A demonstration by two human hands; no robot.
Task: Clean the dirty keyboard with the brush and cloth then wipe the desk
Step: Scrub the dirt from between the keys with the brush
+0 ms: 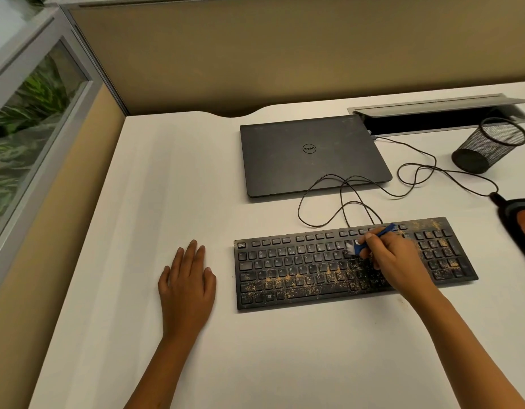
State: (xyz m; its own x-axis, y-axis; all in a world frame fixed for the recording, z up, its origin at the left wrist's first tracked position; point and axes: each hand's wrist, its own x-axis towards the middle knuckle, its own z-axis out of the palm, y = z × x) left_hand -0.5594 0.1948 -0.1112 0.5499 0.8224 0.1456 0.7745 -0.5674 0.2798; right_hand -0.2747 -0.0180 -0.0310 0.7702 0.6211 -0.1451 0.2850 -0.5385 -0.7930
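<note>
A black keyboard (299, 270) lies on the white desk (167, 187), with yellowish-brown dust over its lower rows and its right side. My right hand (391, 261) grips a small blue brush (373, 237) over the keyboard's upper middle. The white bristles touch the keys near the top rows. My left hand (187, 281) rests flat on the desk, fingers straight, just left of the keyboard. An orange and black cloth (521, 222) lies at the right edge, partly cut off.
A closed black laptop (311, 157) sits behind the keyboard. A thin black cable (414, 172) loops between them. A black mesh pen cup (488, 146) lies tipped over at the back right, beside an open cable tray (438, 113). Beige partition walls (255, 54) enclose the back and left.
</note>
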